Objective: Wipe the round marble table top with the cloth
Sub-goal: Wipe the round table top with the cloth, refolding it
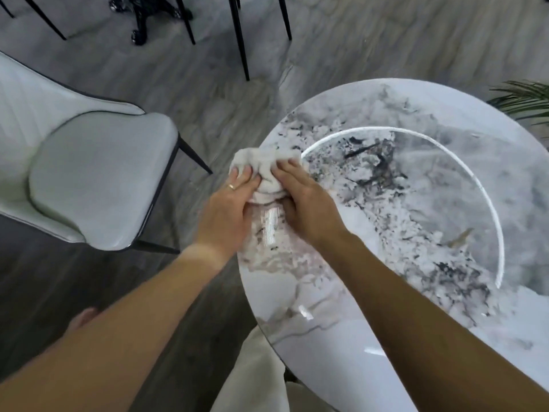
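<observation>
The round marble table top point(416, 221) fills the right half of the head view, white with grey and black veins and a bright ring reflection. A crumpled off-white cloth point(266, 168) lies on its left edge, partly hanging past the rim. My left hand point(228, 209), with a ring on one finger, presses on the cloth's left side. The cloth's right side is under my right hand point(306, 203), fingers pointing away from me. Both hands grip the cloth together at the table's edge.
A pale padded chair point(95, 179) with dark legs stands to the left of the table. Black chair legs point(240, 40) and a wheeled base point(148, 16) stand on the grey floor beyond. Green plant leaves point(525, 99) reach in at the right.
</observation>
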